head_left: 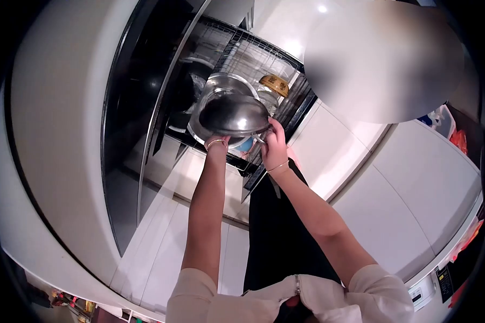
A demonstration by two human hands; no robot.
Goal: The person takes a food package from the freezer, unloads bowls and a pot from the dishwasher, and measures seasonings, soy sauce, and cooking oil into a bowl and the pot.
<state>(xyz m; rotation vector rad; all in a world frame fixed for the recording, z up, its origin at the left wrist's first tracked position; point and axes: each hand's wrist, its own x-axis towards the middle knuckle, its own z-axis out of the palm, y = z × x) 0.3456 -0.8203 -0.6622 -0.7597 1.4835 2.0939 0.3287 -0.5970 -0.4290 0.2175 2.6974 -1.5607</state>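
A rounded, shiny metal pan [234, 116] is tilted above an open pull-out drawer, its curved outer side toward the drawer's back. My left hand [217, 142] grips its near edge at the left; the fingers are mostly hidden by the pan. At the right edge, where a small loop handle shows, my right hand [275, 139] is closed on the rim. Directly beneath and behind the pan lies a larger silver pot [229, 82], partly covered by it. A brown patterned bowl [275, 84] and some clear glassware [269, 100] are in the drawer just beyond my right hand.
The wire drawer basket [253, 51] stands pulled out between white cabinet fronts [334, 145]. Dark cookware [194, 86] sits at its left, beside a glossy black panel [145, 81]. A blurred patch covers the upper right. Red and white packages [458, 142] lie at far right.
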